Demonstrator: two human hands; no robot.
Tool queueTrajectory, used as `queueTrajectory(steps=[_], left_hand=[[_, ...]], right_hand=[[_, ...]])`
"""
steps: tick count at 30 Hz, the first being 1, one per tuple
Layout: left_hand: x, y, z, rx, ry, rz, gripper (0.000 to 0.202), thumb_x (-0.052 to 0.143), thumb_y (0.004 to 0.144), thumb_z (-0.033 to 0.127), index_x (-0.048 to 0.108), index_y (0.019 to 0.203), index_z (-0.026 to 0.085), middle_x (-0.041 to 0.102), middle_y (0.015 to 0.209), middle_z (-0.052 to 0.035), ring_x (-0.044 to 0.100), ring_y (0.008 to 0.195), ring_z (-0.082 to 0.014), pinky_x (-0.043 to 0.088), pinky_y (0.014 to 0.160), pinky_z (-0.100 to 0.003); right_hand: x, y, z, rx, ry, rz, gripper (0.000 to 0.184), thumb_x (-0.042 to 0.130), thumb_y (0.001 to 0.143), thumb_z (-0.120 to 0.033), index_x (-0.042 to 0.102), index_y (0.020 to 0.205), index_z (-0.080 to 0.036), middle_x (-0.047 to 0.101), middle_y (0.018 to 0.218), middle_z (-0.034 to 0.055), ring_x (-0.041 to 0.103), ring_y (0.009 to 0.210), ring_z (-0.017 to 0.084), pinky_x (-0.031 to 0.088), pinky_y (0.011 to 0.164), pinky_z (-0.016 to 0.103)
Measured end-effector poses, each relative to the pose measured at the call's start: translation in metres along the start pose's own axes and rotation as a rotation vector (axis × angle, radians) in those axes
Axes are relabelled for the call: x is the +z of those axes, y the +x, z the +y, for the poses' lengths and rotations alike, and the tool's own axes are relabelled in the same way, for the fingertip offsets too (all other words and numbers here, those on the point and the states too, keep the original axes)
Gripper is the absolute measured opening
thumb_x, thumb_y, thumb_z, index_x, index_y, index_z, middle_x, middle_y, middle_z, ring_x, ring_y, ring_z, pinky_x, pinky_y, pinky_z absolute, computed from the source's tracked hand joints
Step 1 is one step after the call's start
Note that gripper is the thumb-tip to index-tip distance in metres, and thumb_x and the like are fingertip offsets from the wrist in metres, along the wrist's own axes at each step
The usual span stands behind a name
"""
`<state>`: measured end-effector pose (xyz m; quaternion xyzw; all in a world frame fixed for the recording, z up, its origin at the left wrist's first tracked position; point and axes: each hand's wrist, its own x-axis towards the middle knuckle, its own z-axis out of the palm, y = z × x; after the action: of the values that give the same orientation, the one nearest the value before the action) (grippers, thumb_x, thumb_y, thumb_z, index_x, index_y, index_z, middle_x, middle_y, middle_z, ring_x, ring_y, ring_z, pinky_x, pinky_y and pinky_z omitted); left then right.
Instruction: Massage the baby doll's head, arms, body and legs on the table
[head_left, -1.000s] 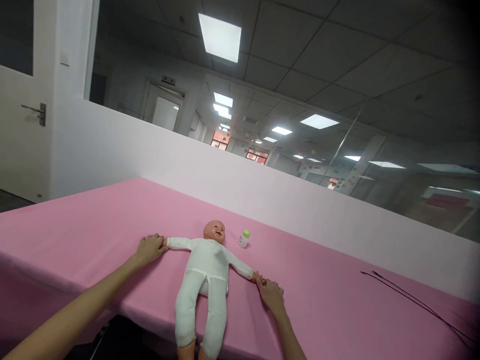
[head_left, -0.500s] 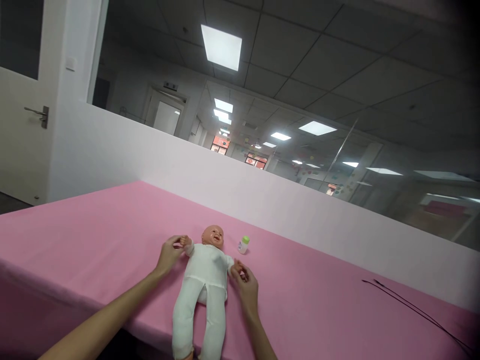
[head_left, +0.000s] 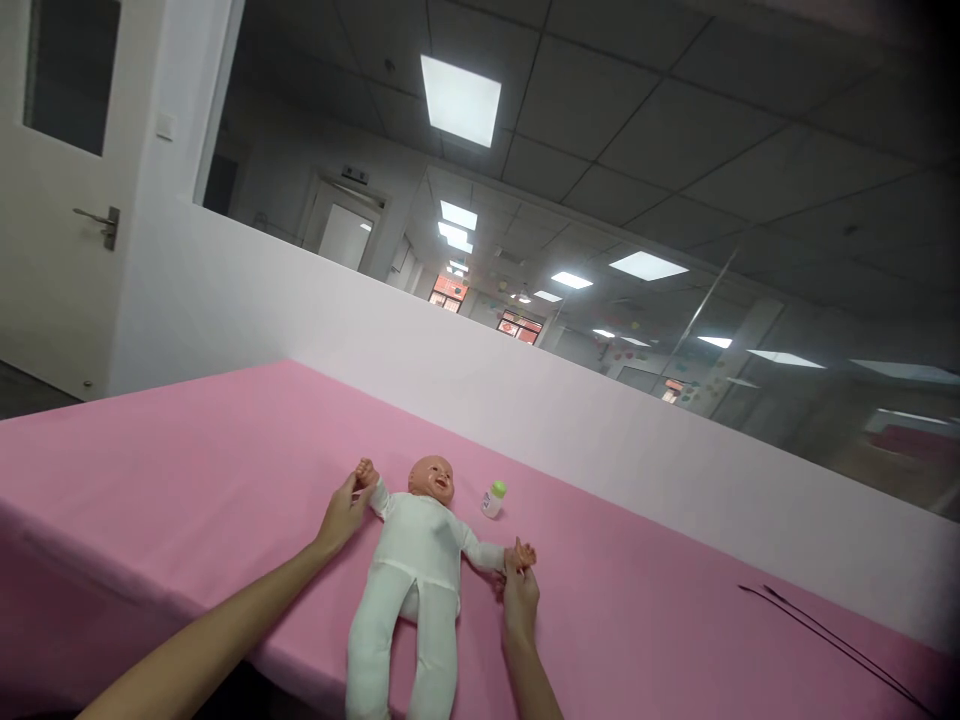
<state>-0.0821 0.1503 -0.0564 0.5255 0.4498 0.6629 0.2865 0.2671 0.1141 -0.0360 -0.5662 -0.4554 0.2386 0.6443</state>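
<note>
A baby doll (head_left: 418, 540) in a white cloth body lies on its back on the pink-covered table (head_left: 225, 480), its head toward the wall. My left hand (head_left: 345, 510) is closed around the doll's wrist on the left side, with the doll's small hand showing above my fingers. On the other side my right hand (head_left: 519, 595) grips the doll's other wrist, and that arm is stretched outward. A small clear bottle (head_left: 493, 500) with a green cap stands beside the doll's head, touched by neither hand.
Thin black cables (head_left: 832, 640) lie on the table at the right. A white low wall (head_left: 450, 360) with a wide window above it runs along the back edge. At the far left is a door (head_left: 67, 220) with a metal handle. The table's front edge is near my arms.
My right hand has moved outward to the right, drawing the doll's arm out straight. The left hand has raised the other doll arm slightly outward. The camera view has shifted a little.
</note>
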Motion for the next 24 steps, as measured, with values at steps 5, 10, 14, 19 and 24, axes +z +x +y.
queueTrajectory(steps=[5, 10, 14, 19, 24], left_hand=[[-0.003, 0.013, -0.033, -0.093, -0.145, 0.086, 0.055, 0.075, 0.078, 0.047, 0.059, 0.122, 0.018, 0.075, 0.116, -0.0143, 0.073, 0.105, -0.0313, 0.058, 0.087, -0.041], [-0.002, -0.002, -0.013, 0.069, 0.085, 0.008, 0.028, 0.061, 0.092, 0.035, 0.068, 0.114, 0.020, 0.079, 0.105, -0.0076, 0.073, 0.089, -0.0264, 0.057, 0.081, -0.039], [0.005, -0.018, 0.004, 0.546, 0.323, -0.282, 0.028, 0.049, 0.103, 0.022, 0.074, 0.115, 0.026, 0.078, 0.118, -0.0058, 0.070, 0.109, -0.0246, 0.054, 0.097, -0.040], [0.008, -0.022, 0.008, 0.737, 0.457, -0.377, 0.031, 0.048, 0.105, 0.019, 0.072, 0.125, 0.025, 0.075, 0.126, -0.0101, 0.067, 0.119, -0.0268, 0.051, 0.103, -0.046], [0.001, -0.017, 0.000, 0.305, 0.222, -0.196, 0.033, 0.045, 0.104, 0.031, 0.065, 0.129, 0.023, 0.072, 0.131, -0.0110, 0.067, 0.119, -0.0282, 0.053, 0.101, -0.045]], right_hand=[[0.004, 0.009, 0.023, 0.143, 0.099, -0.024, 0.076, 0.085, 0.061, -0.061, 0.072, 0.117, -0.012, 0.074, 0.074, 0.0032, 0.066, 0.063, 0.023, 0.050, 0.053, 0.030], [0.030, -0.005, 0.010, -0.106, -0.041, -0.139, 0.061, 0.080, 0.074, -0.054, 0.074, 0.120, -0.013, 0.079, 0.103, 0.0109, 0.073, 0.091, 0.029, 0.058, 0.078, 0.037], [0.037, -0.014, 0.016, -0.579, -0.308, -0.404, 0.038, 0.060, 0.092, -0.032, 0.076, 0.125, -0.025, 0.077, 0.125, 0.0091, 0.069, 0.102, 0.029, 0.057, 0.092, 0.045], [0.037, -0.021, 0.018, -0.683, -0.427, -0.410, 0.041, 0.050, 0.095, -0.028, 0.074, 0.129, -0.026, 0.071, 0.138, 0.0086, 0.067, 0.110, 0.030, 0.057, 0.094, 0.046], [0.029, -0.018, 0.010, -0.132, -0.197, -0.169, 0.066, 0.060, 0.092, -0.061, 0.060, 0.142, -0.019, 0.080, 0.095, 0.0107, 0.074, 0.079, 0.030, 0.059, 0.068, 0.040]])
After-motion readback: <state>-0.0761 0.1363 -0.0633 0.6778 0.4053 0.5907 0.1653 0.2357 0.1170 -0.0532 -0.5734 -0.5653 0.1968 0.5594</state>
